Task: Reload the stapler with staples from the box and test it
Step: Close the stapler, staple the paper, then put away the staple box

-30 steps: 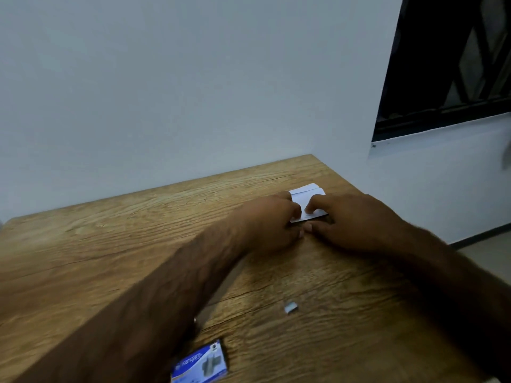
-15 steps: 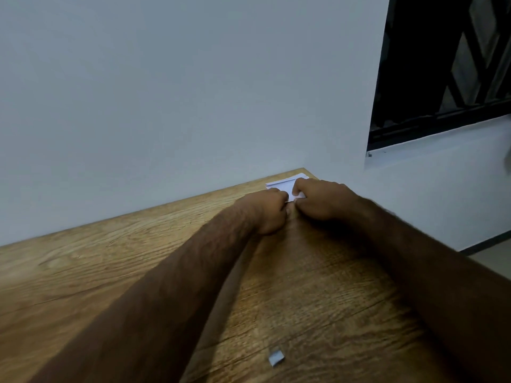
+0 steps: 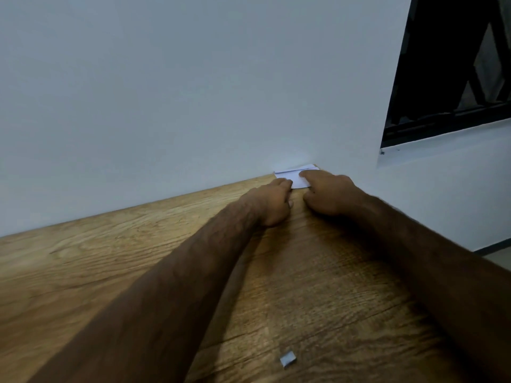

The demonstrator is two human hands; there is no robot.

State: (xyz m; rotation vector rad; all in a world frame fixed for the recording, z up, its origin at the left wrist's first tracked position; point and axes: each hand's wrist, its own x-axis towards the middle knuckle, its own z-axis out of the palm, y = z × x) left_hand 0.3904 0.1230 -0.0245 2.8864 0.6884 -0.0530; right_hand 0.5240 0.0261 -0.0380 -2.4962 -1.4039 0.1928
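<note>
A small folded white paper (image 3: 293, 179) lies at the far right corner of the wooden table (image 3: 110, 261), against the wall. My left hand (image 3: 275, 203) has its fingers curled and pinches the paper's near left edge. My right hand (image 3: 330, 194) lays its index finger on top of the paper, with the thumb at the near edge, pinching it. A short strip of staples (image 3: 287, 360) lies loose on the table close to me. Neither the stapler nor the staple box is in view.
A plain white wall (image 3: 193, 92) runs along the table's far edge. A dark window (image 3: 453, 64) is at the upper right. The table's right edge drops to the floor (image 3: 497, 251).
Both hands have slid the paper away from me to the table's far corner by the wall. The view has tilted up, so the blue staple box has dropped out of sight.
</note>
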